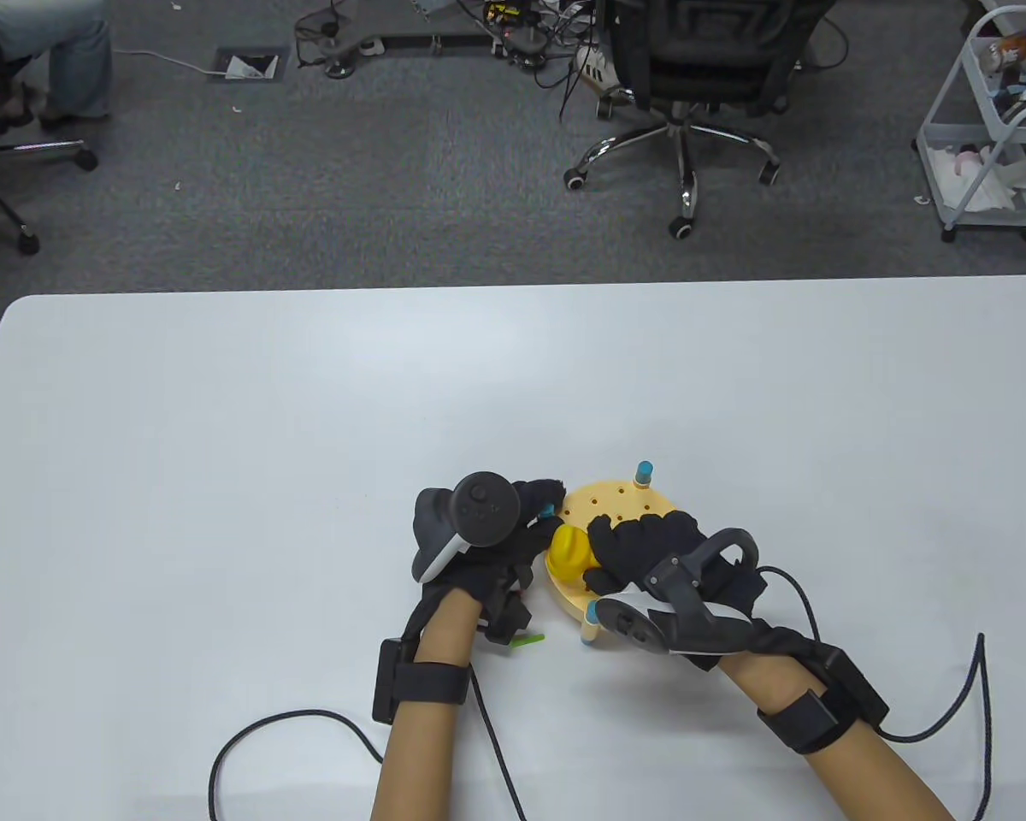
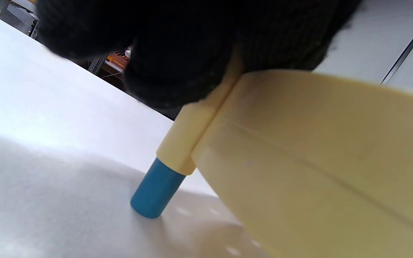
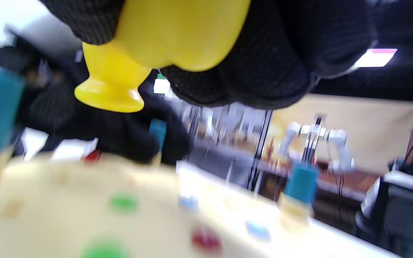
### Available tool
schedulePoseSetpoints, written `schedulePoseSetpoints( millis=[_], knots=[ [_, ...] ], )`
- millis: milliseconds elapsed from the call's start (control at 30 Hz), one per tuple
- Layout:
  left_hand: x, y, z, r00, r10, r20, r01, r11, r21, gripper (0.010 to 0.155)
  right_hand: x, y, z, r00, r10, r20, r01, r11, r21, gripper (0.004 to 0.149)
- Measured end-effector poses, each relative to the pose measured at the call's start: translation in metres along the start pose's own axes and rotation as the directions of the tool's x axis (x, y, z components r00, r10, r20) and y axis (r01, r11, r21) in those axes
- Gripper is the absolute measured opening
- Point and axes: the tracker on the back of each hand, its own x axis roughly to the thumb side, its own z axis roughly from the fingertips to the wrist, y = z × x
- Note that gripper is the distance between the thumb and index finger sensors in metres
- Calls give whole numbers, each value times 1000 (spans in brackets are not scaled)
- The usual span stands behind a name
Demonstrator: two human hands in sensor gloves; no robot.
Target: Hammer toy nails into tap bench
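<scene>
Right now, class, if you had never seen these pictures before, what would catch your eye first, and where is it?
The bright yellow toy hammer stands out, gripped in the right hand over the round cream tap bench near the table's front edge. The left hand rests at the bench's left rim. A blue-tipped leg props the bench on the white table.

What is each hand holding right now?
Left hand: grips the round cream plastic tap bench at its edge.
Right hand: grips the yellow plastic toy hammer.

round cream tap bench [image 1: 603, 505] on blue-tipped legs | yellow hammer [image 1: 569, 552] above it
</scene>
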Motion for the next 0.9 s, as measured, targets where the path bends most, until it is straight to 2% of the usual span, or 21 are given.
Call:
schedulePoseSetpoints(
  millis=[33, 67, 100, 133, 167, 200, 233, 267, 300, 333, 367, 400, 433, 500, 600, 667, 767, 800, 833, 900],
  knots=[
    [0, 0, 0, 1000, -2, 1, 2, 1000, 1, 54, 7, 13, -1, 996, -38, 82, 26, 989, 147, 65],
    [0, 0, 0, 1000, -2, 1, 2, 1000, 1, 54, 12, 25, -1, 991, 18, 132, -59, 950, 308, 66],
    [-1, -1, 0, 1000, 5, 2, -5, 1000, -6, 54, 8, 16, 2, 986, 153, 71, -165, 959, 230, 66],
    [-1, -1, 0, 1000, 7, 2, -7, 1000, -1, 54, 9, 13, -5, 984, 121, 128, -143, 972, 186, 66],
    [-1, -1, 0, 1000, 6, 3, -6, 1000, -1, 54, 11, 10, -8, 982, 137, 130, -163, 960, 226, 66],
    [0, -1, 0, 1000, 7, 1, -7, 1000, -2, 54, 7, -1, -6, 980, 187, 65, -193, 974, 120, 66],
    [0, -1, 0, 1000, 1, 1, -1, 1000, -1, 54, 6, -3, -6, 990, 136, 33, -137, 990, 17, 65],
    [1, -1, 0, 1000, -15, 3, 15, 1000, 0, 54, 7, 2, -6, 997, 37, 69, -36, 999, -8, 65],
    [1, -1, 0, 1000, -16, 2, 16, 1000, 0, 54, 16, 31, -4, 980, -3, 198, -54, 958, 282, 65],
    [1, 0, 1, 1000, -18, 1, 18, 1000, -4, 53, 8, 23, 0, 970, 226, 83, -240, 938, 251, 65],
    [1, -1, 0, 1000, -17, 2, 17, 1000, -2, 53, 12, 15, -6, 976, 123, 177, -155, 972, 179, 65],
    [1, -1, 0, 1000, -16, 4, 16, 1000, -3, 53, 10, 16, -9, 985, 79, 154, -107, 978, 179, 64],
    [1, -1, 0, 1000, -9, 1, 9, 1000, -8, 53, 8, 10, -10, 986, 131, 107, -147, 977, 153, 64],
    [1, -2, 1, 1000, -13, 2, 13, 1000, -3, 53, -3, -1, -9, 998, 58, 7, -58, 998, -7, 64],
    [2, -2, 2, 1000, -21, -1, 21, 1000, 11, 54, -17, -10, -2, 999, -26, -45, 26, 1000, -8, 65],
    [3, 1, 4, 999, -34, -10, 34, 999, 9, 57, -28, -16, 12, 997, -47, -65, 41, 995, -86, 65],
    [3, 15, 12, 999, -36, -32, 35, 998, -49, 76, -46, -26, 34, 993, -53, -109, 34, 985, -167, 65],
    [2, 23, 18, 997, -6, -75, 2, 999, -44, 78, -55, -28, 43, 988, -72, -135, 48, 983, -179, 65],
    [1, 29, 22, 993, 0, -114, -4, 999, -41, 76, -61, -29, 49, 984, -94, -153, 65, 981, -185, 65],
    [-6, 35, 31, 972, -113, -205, 91, 989, -113, 68, -78, -29, 64, 967, -149, -205, 111, 977, -184, 65]
  ],
)
